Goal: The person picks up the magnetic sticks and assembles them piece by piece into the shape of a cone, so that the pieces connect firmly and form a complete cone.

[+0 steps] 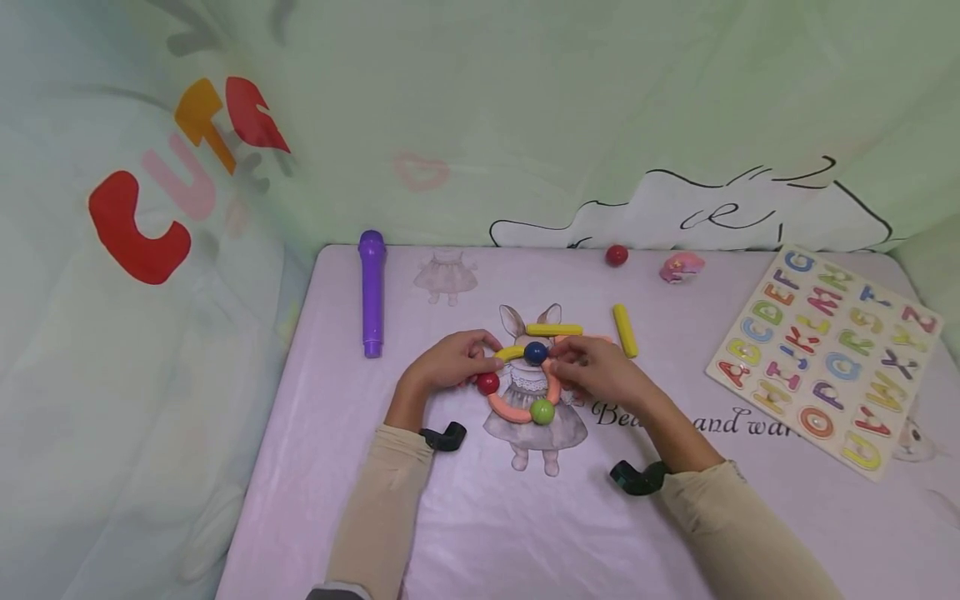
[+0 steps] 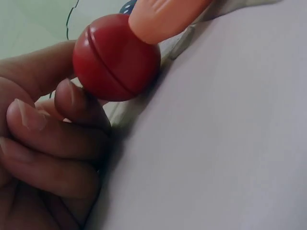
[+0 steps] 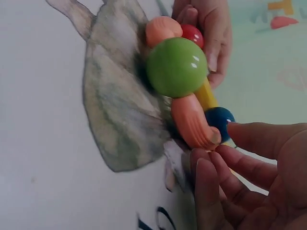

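Observation:
A ring of toy rods and balls lies over the printed rabbit, between the two hands. My left hand (image 1: 453, 358) pinches the curved yellow rod (image 1: 511, 353), close beside the red ball (image 2: 117, 57). The fingers of my right hand (image 1: 600, 367) hold the upper end of a curved orange rod (image 3: 192, 122), with the thumb against the blue ball (image 3: 220, 123). At the ring's near side, a green ball (image 1: 542, 411) joins that rod to another curved orange rod (image 1: 510, 409), which runs to the red ball.
Behind the ring lies a straight yellow rod (image 1: 555, 330), and a second yellow rod (image 1: 625, 331) is to its right. Farther back are a loose red ball (image 1: 617, 255) and a small pink toy (image 1: 682, 267). A purple toy microphone (image 1: 372, 296) lies left, an alphabet board (image 1: 825, 358) right.

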### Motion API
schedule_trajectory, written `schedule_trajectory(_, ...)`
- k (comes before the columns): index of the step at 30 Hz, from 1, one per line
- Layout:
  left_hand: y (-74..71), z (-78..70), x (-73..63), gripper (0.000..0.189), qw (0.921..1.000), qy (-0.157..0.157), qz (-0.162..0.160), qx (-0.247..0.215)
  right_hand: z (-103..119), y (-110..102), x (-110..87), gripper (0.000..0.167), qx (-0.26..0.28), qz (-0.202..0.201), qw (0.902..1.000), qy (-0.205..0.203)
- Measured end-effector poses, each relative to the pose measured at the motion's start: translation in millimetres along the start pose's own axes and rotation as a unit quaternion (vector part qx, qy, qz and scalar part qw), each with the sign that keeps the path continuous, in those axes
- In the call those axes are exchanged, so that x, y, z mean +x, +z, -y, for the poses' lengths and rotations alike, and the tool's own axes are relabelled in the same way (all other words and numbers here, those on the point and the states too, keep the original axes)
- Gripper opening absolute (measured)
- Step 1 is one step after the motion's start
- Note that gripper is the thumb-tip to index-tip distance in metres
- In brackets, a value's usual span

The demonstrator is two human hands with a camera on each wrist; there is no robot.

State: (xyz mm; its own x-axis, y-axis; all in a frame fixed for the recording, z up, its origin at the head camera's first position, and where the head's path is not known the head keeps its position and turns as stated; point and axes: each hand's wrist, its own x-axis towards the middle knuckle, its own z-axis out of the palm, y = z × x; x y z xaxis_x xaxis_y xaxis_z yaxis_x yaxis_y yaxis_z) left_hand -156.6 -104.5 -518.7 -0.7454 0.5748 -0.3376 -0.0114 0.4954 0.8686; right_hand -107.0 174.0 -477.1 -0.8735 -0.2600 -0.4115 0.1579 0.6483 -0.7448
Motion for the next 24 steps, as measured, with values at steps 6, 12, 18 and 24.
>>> schedule_trajectory(6,4.8,-3.2,2.2,0.029,0.9992,-0.018,-0.031,0.02,-4.2,-23.6,-7.9,0.03,-0.048,-0.109,0.9929,0.005)
schedule_trajectory(12,6.9,-4.4,2.7,0.028,0.9977,-0.027,-0.045,0.044,-17.9,-47.4,-11.2,0.043,-0.117,-0.246,0.9621,0.019)
schedule_trajectory(18,5.4,-6.0,1.1,0.026,0.9971,-0.035,-0.045,0.05,-27.7,-59.8,-9.5,0.053,-0.125,-0.232,0.9617,0.077)
schedule_trajectory(24,4.4,-6.5,0.8,0.027,0.9983,-0.043,-0.025,0.03,-36.4,-61.1,-6.2,0.055,-0.126,-0.189,0.9675,0.11)
